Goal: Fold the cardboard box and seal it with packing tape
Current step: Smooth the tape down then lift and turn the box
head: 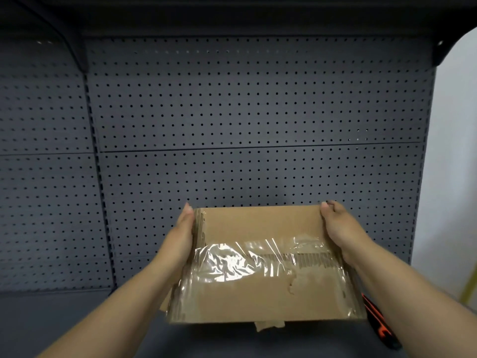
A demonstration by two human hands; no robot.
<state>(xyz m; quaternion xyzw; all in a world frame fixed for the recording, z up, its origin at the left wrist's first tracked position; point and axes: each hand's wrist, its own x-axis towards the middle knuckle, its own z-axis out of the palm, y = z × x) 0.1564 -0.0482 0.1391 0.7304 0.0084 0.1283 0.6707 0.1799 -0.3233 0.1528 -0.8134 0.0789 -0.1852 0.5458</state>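
A brown cardboard box (258,223) is held in front of me above a dark shelf, its top face toward the camera. Clear packing tape (232,264), wrinkled and shiny, runs across the flap seam and down the left side. A torn patch shows near the seam at the right. My left hand (182,233) presses flat against the box's left side, with the thumb lying straight along the top edge. My right hand (338,226) grips the far right corner, thumb on the top face and fingers curled behind the far edge. A loose tape end hangs below the near edge.
A grey pegboard wall (245,112) stands close behind the box. The dark shelf surface (77,319) spreads below it. An orange and black tool (379,324) lies on the shelf, partly under my right forearm. A white wall (454,151) is at the right.
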